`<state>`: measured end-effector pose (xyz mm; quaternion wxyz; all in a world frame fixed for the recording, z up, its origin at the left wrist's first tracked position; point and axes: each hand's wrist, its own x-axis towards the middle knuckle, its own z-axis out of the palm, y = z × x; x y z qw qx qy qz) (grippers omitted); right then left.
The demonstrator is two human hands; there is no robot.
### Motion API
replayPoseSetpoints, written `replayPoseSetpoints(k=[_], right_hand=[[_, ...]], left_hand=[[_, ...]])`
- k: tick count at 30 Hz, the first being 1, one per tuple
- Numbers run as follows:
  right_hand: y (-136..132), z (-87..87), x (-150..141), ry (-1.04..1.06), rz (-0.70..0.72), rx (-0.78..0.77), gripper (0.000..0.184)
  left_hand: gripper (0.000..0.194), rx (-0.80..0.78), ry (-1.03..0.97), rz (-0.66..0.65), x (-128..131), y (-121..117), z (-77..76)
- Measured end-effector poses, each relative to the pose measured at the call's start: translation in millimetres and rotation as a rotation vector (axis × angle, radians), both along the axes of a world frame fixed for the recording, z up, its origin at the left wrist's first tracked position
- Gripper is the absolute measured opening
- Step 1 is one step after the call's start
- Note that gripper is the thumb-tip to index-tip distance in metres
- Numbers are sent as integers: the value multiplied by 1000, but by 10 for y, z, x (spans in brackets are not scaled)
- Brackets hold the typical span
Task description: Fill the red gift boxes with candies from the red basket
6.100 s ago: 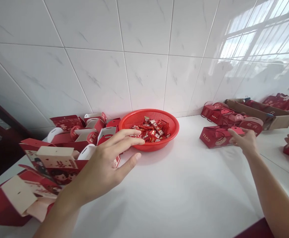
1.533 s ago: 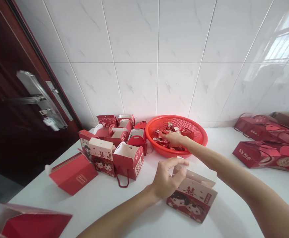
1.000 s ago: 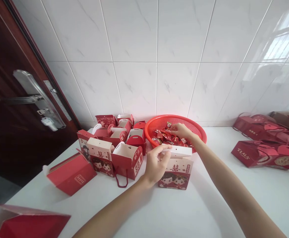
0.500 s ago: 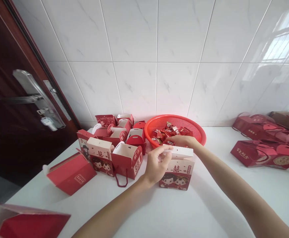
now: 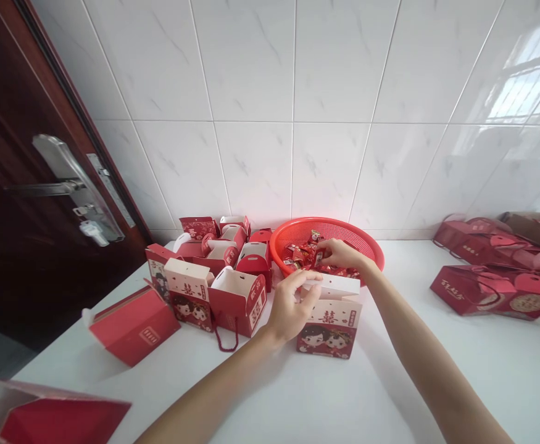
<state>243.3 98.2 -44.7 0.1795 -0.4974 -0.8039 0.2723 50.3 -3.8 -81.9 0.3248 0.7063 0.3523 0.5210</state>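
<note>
The left hand (image 5: 295, 306) pinches the upper left edge of the box (image 5: 328, 336) — upright on the table (image 5: 292, 401), just in front of the basket (image 5: 366, 243). The right hand (image 5: 339, 254) reaches into the basket, fingers bent together among the candies (image 5: 302, 254) — whether they grip one, I cannot tell. More boxes (image 5: 237, 299) stand to the left.

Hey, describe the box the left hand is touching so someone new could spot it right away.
On the white table, find the red basket of small packets by the tiled wall. Just in front stands a box picturing a cartoon pair below red lettering. A similar box sits in the cluster to the left, but this one stands apart, with the left hand at its top.
</note>
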Motion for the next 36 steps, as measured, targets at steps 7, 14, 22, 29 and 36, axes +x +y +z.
replayPoseSetpoints(k=[7, 14, 22, 29, 36], right_hand=[[-80, 39, 32, 361, -33, 38, 44], [-115, 43, 53, 495, -33, -25, 50], [-145, 84, 15, 474, -37, 21, 45], [-38, -36, 23, 129, -107, -39, 29], [-113, -62, 9, -321, -51, -232, 40]], left_hand=[[15, 77, -23, -79, -59, 66, 50], [13, -100, -237, 90, 16, 459, 166], [24, -297, -170, -94, 203, 943, 199], [24, -425, -346, -42, 193, 1023, 194], [16, -505, -376, -32, 200, 972, 239]])
